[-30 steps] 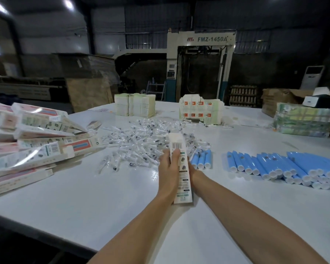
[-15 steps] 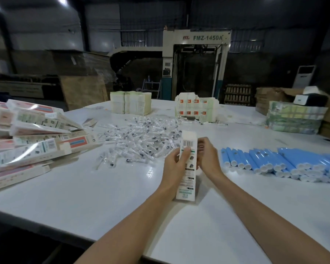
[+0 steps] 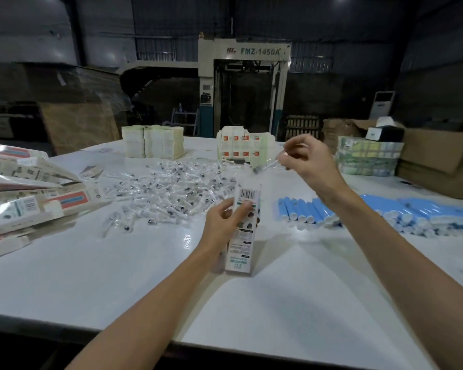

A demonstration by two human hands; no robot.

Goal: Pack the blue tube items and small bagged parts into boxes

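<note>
White table (image 3: 118, 276). Blue tubes (image 3: 318, 212), white-capped, in a row at right. Clear bagged parts (image 3: 166, 193), heaped at centre. Box (image 3: 242, 231), white, barcoded, upright on table, my left hand (image 3: 225, 222) curled round it. One bag (image 3: 267, 165), pinched in my right hand (image 3: 308, 158), off the table.

We find the bagged parts (image 3: 166, 193) heaped mid-surface (image 3: 91, 276), the tubes (image 3: 372, 212) rowed to their right, stacked boxes (image 3: 24, 198) left, carton stacks (image 3: 153, 141) far behind, and one upright box (image 3: 242, 236) nearer.
</note>
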